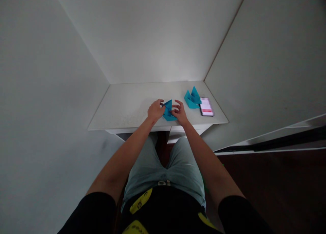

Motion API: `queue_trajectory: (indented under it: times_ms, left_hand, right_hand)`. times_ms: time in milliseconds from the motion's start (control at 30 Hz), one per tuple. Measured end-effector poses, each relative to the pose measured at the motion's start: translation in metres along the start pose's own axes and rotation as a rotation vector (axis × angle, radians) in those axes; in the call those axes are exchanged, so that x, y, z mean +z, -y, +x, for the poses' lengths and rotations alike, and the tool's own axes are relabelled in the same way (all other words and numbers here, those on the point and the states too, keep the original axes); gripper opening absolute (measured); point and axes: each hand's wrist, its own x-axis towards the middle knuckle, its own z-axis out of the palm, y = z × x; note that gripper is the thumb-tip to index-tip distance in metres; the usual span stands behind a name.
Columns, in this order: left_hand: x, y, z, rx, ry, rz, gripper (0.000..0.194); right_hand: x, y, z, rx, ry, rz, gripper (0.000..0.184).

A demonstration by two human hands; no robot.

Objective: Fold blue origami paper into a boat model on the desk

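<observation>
A: What are the hands on?

B: A partly folded piece of teal paper [168,111], lying near the front edge of the white table [127,108], about midway along it. The left hand [155,110] grips its left side, fingers curled over the paper. The right hand [180,112] sits against its right side, fingers bent and resting on the fold.

A: Pinching or pressing?

B: Both hands close on the paper from either side, but they are small in the view and their backs hide the fingertips, so the exact pinch cannot be made out. Much of the paper's lower part is covered by the hands too; only a raised point between them and a flat corner below it show.

A: Anything else on the table?

B: A finished teal paper shape with two upright points [192,99] stands to the right, well apart from the hands. Just beside it lies a small flat rectangular object [206,107], its surface blurred into blocks, so nothing on it can be read.
</observation>
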Motion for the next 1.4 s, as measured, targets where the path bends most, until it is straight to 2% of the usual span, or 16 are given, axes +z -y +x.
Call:
queue_trajectory:
  times_ms: [167,400,467,533,633,733,833,1000,1133,1267,1333,1400]
  left_hand:
    - [0.006,0.010,0.008,0.022,0.188,-0.169,0.060]
    - [0.007,0.030,0.009,-0.082,0.225,-0.272,0.056]
    - [0.007,0.032,0.006,-0.067,0.199,-0.223,0.050]
    - [0.006,0.031,0.002,-0.039,0.153,-0.128,0.034]
    - [0.006,0.027,-0.002,-0.046,0.094,-0.015,0.015]
    - [0.005,0.024,-0.004,-0.089,0.054,-0.020,0.023]
    - [0.003,0.026,-0.005,-0.093,0.024,-0.104,0.037]
    - [0.003,0.036,-0.009,-0.140,0.050,-0.402,0.033]
    - [0.015,0.048,-0.009,-0.198,0.060,-0.631,0.027]
    - [0.029,0.060,-0.002,-0.239,0.023,-0.713,0.026]
    - [0.033,0.065,0.003,-0.252,-0.020,-0.747,0.026]
    - [0.035,0.070,0.009,-0.262,-0.098,-0.856,0.024]
  right_hand:
    - [-0.002,0.006,-0.004,0.015,0.071,-0.033,0.087]
    - [0.006,0.026,-0.013,0.007,0.181,-0.238,0.084]
    - [0.012,0.031,-0.011,-0.029,0.193,-0.298,0.085]
    - [0.018,0.034,-0.008,-0.066,0.186,-0.356,0.084]
    - [0.028,0.040,-0.006,-0.088,0.125,-0.491,0.069]
    - [0.037,0.050,-0.011,-0.108,0.105,-0.703,0.037]
    - [0.040,0.062,-0.023,-0.148,0.161,-0.885,0.020]
    - [0.035,0.070,-0.044,-0.116,0.195,-1.125,0.022]
    - [0.036,0.066,-0.044,-0.090,0.241,-1.234,0.023]
    - [0.043,0.062,-0.026,0.013,0.417,-1.189,0.023]
    - [0.046,0.062,-0.016,0.030,0.518,-1.098,0.031]
    - [0.047,0.065,-0.011,0.021,0.564,-1.044,0.037]
